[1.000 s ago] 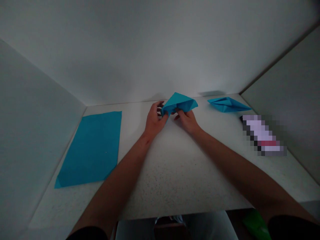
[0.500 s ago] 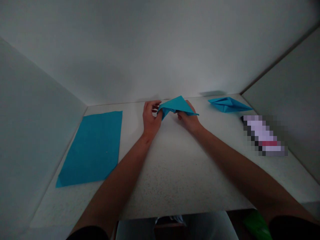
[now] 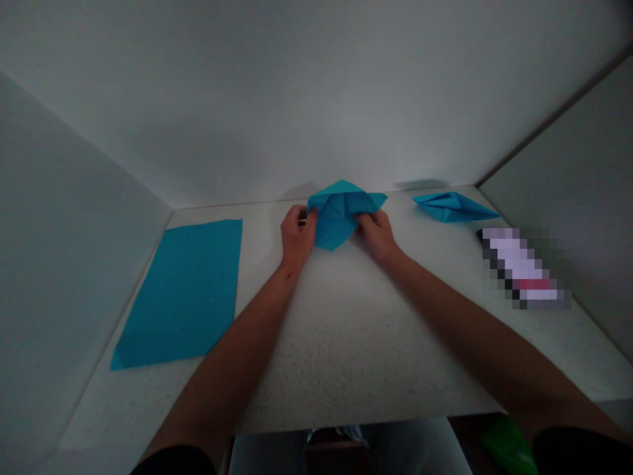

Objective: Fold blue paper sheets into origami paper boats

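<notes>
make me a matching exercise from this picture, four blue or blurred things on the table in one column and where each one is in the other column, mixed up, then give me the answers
Things:
1. folded blue paper
2. flat blue sheet
3. finished paper boat
4. blurred object

Places:
A. lying flat on the table's left side
B. near the right wall, closer to the person than the boat
C. held between the left hand and right hand
D. far right of the table, near the back wall

Pairs: 1-C, 2-A, 3-D, 4-B
</notes>
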Demonstrator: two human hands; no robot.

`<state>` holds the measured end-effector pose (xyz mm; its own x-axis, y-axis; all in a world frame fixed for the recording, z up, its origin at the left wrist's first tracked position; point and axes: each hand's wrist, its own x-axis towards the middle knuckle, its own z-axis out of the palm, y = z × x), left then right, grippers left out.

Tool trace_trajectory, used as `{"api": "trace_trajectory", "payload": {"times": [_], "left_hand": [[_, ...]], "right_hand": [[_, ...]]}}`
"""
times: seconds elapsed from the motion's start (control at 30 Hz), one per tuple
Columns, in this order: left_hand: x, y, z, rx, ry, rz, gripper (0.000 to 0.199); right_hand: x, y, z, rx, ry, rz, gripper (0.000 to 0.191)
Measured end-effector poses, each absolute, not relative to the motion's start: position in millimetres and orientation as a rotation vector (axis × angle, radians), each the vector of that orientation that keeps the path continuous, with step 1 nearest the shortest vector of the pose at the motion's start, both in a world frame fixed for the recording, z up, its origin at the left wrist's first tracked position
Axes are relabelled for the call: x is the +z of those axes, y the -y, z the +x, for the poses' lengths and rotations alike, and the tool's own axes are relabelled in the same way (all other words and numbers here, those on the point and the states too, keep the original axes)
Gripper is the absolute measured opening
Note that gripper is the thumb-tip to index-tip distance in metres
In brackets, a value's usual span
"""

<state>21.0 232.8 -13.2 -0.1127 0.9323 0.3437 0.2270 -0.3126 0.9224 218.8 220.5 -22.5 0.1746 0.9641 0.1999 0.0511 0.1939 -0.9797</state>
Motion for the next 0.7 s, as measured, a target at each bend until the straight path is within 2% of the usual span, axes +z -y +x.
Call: {"api": "trace_trajectory", "payload": {"times": [0.1, 0.23, 0.33, 0.43, 0.57, 0.63, 0.7], "left_hand": [[-17, -234, 21, 1.419, -1.316, 1.594, 0.037], [-18, -234, 22, 1.385, -1.292, 1.708, 0.035], [-17, -233, 23, 1.445, -1.238, 1.645, 0.021], [-13, -230, 24, 1.533, -1.199, 1.570, 0.026], [-7, -228, 23, 1.527, -1.142, 1.751, 0.007], [-6, -227, 23, 1.528, -1.129, 1.805, 0.009], [-8, -227, 23, 1.538, -1.146, 1.795, 0.021]], "right_hand": [[-17, -217, 215, 0.845, 1.226, -1.115, 0.042], [-13, -214, 213, 0.806, 1.233, -1.135, 0.054], [-11, -212, 215, 0.832, 1.284, -1.167, 0.052], [-10, -210, 216, 0.821, 1.339, -1.193, 0.048], [-8, -208, 214, 0.868, 1.353, -1.133, 0.045], [-7, -206, 213, 0.918, 1.361, -1.105, 0.046], [-5, -205, 212, 0.944, 1.376, -1.102, 0.048]]}}
